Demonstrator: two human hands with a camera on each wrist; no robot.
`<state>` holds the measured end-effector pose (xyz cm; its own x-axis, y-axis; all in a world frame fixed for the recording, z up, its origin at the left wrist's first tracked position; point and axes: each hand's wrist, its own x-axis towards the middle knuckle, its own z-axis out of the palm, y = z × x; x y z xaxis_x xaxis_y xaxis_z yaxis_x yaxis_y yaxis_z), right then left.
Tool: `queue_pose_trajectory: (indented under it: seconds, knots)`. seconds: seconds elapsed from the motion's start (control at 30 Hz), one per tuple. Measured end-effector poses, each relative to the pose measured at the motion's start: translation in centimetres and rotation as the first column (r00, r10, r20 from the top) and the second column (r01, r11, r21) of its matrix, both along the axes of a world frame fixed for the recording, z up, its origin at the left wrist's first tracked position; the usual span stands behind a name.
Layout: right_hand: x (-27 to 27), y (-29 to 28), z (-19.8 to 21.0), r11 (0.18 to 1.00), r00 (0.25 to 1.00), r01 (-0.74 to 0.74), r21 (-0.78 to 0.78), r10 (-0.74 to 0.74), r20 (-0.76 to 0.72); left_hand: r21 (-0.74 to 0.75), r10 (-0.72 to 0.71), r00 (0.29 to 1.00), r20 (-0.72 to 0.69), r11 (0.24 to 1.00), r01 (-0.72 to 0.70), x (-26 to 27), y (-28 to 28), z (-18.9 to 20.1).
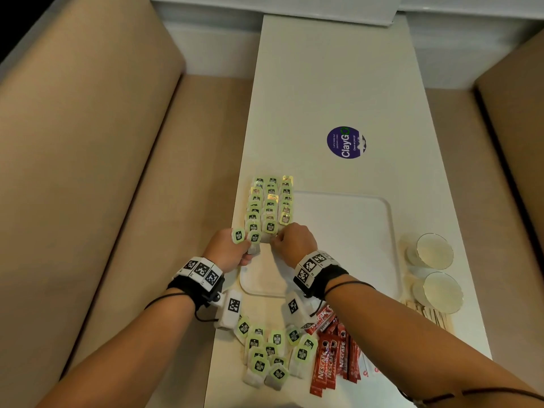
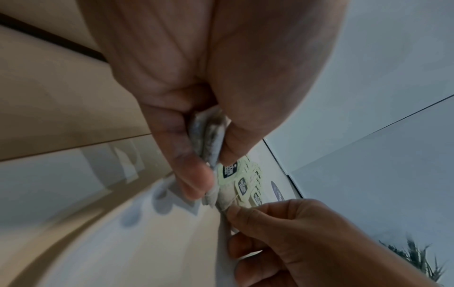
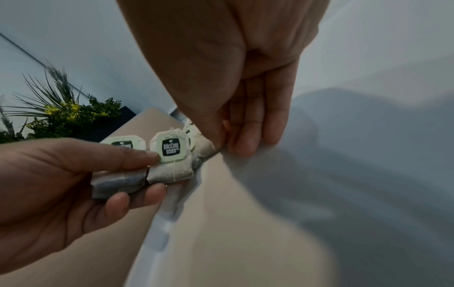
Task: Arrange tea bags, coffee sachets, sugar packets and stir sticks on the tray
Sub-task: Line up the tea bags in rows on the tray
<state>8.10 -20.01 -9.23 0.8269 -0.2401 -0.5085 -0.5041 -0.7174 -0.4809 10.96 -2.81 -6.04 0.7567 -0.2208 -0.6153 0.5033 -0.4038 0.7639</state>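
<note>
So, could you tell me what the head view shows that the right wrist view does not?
Only the head view shows the coffee sachets, the loose tea bag pile, the two glasses, the stir sticks and the purple sticker. Only the right wrist view shows a plant. Both show the left hand holding two tea bags, and the right hand pinching at the rows' near end.

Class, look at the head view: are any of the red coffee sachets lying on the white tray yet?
No: the coffee sachets lie on the table, outside the tray.

Head view overhead; wrist views close, sharing tea bags (image 3: 169, 155).
</note>
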Motion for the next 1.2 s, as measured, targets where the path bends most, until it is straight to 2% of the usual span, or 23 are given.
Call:
queue_pose_trajectory:
  seconds: [0.53,0.77,1.0,1.2]
  knots:
    - [-0.2,0.7,0.5,0.993,0.999,-0.044,-0.111,0.045,0.008,0.04,0.041,0.997,0.07,0.998,-0.044,0.5,0.9,-0.7]
    - [0.0,0.2,0.7,0.978,0.993,-0.107,-0.177,0.095,-0.077,0.032,0.028,0.998,0.063,0.999,-0.03,0.6,0.8,-0.7]
    - [1.0,0.6,0.5,0.973,0.987,-0.153,-0.171,0.143,-0.069,0.062,0.028,0.996,0.079,0.998,-0.033,0.5,0.7,-0.8]
    - [1.0,0.6,0.8,0.983,0.99,-0.136,-0.123,0.13,-0.057,0.058,0.041,0.996,0.082,0.997,-0.046,0.3,0.6,-1.4]
